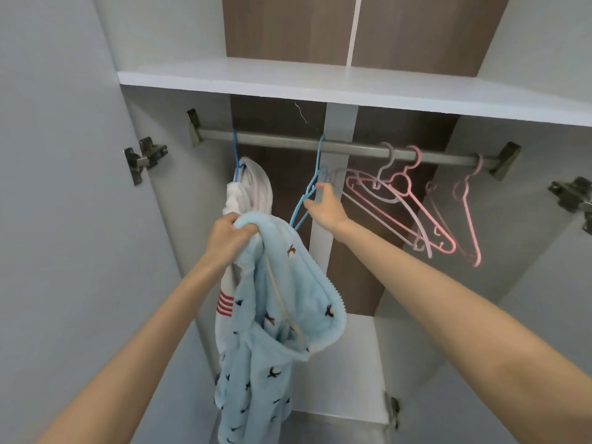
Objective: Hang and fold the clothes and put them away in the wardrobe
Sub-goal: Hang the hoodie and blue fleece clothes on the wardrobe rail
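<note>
Left hand (229, 235) fisted tight on the collar of a fluffy light-blue fleece garment with small dark bird prints (282, 315), which hangs down in front of the open wardrobe. Right hand (325, 206) reaches up, fingers loosely curled at the empty light-blue plastic hanger (309, 190) hooked on the grey metal rail (346, 147); full grip can't be confirmed. White garment with red stripes (248, 190) already hangs on a blue hanger at left. Pink and mauve plastic hangers (413, 206) sit empty to the right. Step, as I read it: fetching a hanger for the fleece. Next move needs the hook lifted off the rail, then the hanger threaded into the neck.
</note>
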`<state>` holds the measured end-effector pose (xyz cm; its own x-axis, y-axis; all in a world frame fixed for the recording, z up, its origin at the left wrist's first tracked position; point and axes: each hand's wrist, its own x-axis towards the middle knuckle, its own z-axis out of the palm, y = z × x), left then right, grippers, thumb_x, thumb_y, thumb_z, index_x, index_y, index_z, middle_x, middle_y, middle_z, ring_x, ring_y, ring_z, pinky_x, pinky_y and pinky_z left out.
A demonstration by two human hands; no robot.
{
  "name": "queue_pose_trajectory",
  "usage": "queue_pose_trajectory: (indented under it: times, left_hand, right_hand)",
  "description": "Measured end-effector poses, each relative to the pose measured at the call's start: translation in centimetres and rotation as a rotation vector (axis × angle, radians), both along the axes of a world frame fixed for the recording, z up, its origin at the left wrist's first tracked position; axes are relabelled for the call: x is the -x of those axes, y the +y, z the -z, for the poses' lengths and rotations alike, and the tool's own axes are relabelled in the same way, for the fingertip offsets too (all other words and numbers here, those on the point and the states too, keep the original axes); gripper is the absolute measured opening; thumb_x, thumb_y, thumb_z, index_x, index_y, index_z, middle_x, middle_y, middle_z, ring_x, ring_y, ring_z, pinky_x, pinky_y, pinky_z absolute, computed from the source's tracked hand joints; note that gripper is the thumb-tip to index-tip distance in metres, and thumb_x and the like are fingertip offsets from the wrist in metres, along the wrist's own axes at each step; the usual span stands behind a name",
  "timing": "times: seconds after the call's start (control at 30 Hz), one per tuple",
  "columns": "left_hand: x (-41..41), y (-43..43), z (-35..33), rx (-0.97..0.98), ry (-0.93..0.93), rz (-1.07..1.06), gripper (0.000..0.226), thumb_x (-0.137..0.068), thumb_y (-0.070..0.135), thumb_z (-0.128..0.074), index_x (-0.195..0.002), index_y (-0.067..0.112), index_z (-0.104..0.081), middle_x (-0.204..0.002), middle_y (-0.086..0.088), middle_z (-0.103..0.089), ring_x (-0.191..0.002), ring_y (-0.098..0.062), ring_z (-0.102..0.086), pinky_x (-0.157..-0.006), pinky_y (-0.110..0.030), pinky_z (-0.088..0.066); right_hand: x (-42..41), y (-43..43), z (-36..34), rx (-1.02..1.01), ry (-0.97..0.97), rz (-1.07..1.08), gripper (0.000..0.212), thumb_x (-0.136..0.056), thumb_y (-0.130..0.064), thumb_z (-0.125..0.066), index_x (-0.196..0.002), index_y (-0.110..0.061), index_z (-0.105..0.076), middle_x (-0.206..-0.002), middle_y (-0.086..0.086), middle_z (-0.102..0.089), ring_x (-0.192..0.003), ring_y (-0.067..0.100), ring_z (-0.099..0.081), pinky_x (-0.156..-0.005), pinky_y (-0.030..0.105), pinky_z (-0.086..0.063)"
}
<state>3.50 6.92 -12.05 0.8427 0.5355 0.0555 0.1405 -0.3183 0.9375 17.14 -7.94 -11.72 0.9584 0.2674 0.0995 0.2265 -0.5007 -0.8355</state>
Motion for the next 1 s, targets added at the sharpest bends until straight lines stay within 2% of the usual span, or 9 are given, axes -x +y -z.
queue_pose_trajectory:
  times: [0.17, 0.3, 0.47, 0.57, 0.63, 0.8, 0.87, 0.93, 1.0]
  left_hand:
    - [-4.0, 2.3, 0.7, -0.048, 0.037, 0.068, 0.010, -0.087, 0.018, -0.061, -0.091, 0.010, -0.058, -0.074, 0.001, -0.053, -0.065, -0.011, -0.048, -0.057, -0.024, -0.038]
    - [-5.9, 3.6, 1.3, -0.074, 0.038, 0.135, 0.003, -0.086, 0.016, -0.061, -0.088, 0.015, -0.060, -0.075, 0.004, -0.057, -0.066, -0.007, -0.050, -0.059, -0.022, -0.040]
    - [-7.8, 4.7, 1.9, -0.058, 0.051, 0.166, 0.011, -0.086, 0.020, -0.063, -0.079, 0.027, -0.057, -0.080, 0.005, -0.062, -0.073, -0.009, -0.056, -0.065, -0.025, -0.045]
    - [-8.7, 4.7, 2.2, -0.106, 0.058, 0.170, 0.014, -0.086, 0.024, -0.062, -0.075, 0.031, -0.055, -0.075, 0.010, -0.060, -0.071, -0.004, -0.054, -0.062, -0.020, -0.043]
    - [-9.3, 4.5, 2.1, -0.110, 0.061, 0.169, 0.016, -0.086, 0.024, -0.062, -0.074, 0.030, -0.054, -0.072, 0.010, -0.058, -0.067, -0.001, -0.052, -0.057, -0.017, -0.041]
    - [-10.5, 3.9, 1.8, -0.045, 0.059, 0.160, 0.004, -0.089, 0.023, -0.060, -0.090, 0.021, -0.056, -0.076, 0.007, -0.058, -0.070, -0.005, -0.053, -0.057, -0.019, -0.040]
    - [-10.7, 3.4, 1.7, -0.016, 0.043, 0.144, 0.007, -0.089, 0.022, -0.060, -0.093, 0.016, -0.057, -0.077, 0.004, -0.058, -0.071, -0.008, -0.053, -0.059, -0.022, -0.042]
    - [-10.6, 2.6, 1.6, -0.017, 0.028, 0.145, 0.006, -0.089, 0.021, -0.059, -0.090, 0.016, -0.056, -0.077, 0.002, -0.056, -0.072, -0.012, -0.052, -0.059, -0.024, -0.041]
    - [-10.4, 1.4, 1.7, -0.051, 0.020, 0.161, 0.008, -0.089, 0.021, -0.059, -0.091, 0.014, -0.056, -0.080, 0.001, -0.056, -0.075, -0.014, -0.052, -0.060, -0.026, -0.039]
  right_hand:
    - [-6.5, 4.2, 0.1, -0.017, 0.123, 0.100, 0.076, -0.093, -0.028, -0.060, -0.151, -0.022, -0.011, -0.145, 0.015, -0.037, -0.127, 0.033, -0.046, -0.105, 0.042, -0.043]
    - [-9.8, 5.3, 0.3, -0.019, 0.141, 0.174, 0.091, -0.091, -0.010, -0.062, -0.152, -0.017, 0.004, -0.146, 0.018, -0.036, -0.127, 0.035, -0.047, -0.094, 0.035, -0.045]
    - [-12.1, 4.2, 0.5, -0.059, 0.237, 0.256, 0.078, -0.096, 0.004, -0.041, -0.153, -0.022, 0.003, -0.152, 0.016, -0.031, -0.122, 0.037, -0.052, -0.085, 0.041, -0.056]
    - [-12.7, 3.1, 0.2, -0.060, 0.159, 0.316, 0.073, -0.096, 0.005, -0.036, -0.154, -0.024, -0.002, -0.151, 0.018, -0.029, -0.121, 0.039, -0.050, -0.085, 0.045, -0.056]
    - [-12.8, 2.3, -0.1, 0.013, 0.066, 0.325, 0.068, -0.095, 0.002, -0.035, -0.153, -0.024, -0.010, -0.142, 0.021, -0.039, -0.103, 0.037, -0.057, -0.084, 0.045, -0.055]
    - [-11.7, -0.5, -0.8, 0.058, 0.052, 0.292, 0.047, -0.104, -0.025, -0.032, -0.149, -0.025, -0.018, -0.101, 0.015, -0.058, -0.060, 0.021, -0.050, -0.047, 0.029, -0.041]
    - [-10.5, -2.1, -0.8, 0.107, 0.034, 0.250, 0.045, -0.105, -0.033, -0.030, -0.148, -0.023, -0.022, -0.093, 0.013, -0.059, -0.063, 0.025, -0.053, -0.047, 0.028, -0.039]
    - [-8.9, -3.9, -0.9, 0.162, -0.003, 0.215, 0.044, -0.105, -0.033, -0.028, -0.148, -0.023, -0.024, -0.107, 0.018, -0.061, -0.078, 0.034, -0.061, -0.052, 0.030, -0.043]
    - [-7.1, -5.7, -1.1, 0.197, -0.037, 0.196, 0.043, -0.105, -0.029, -0.027, -0.148, -0.025, -0.023, -0.102, 0.017, -0.060, -0.068, 0.029, -0.059, -0.048, 0.028, -0.042]
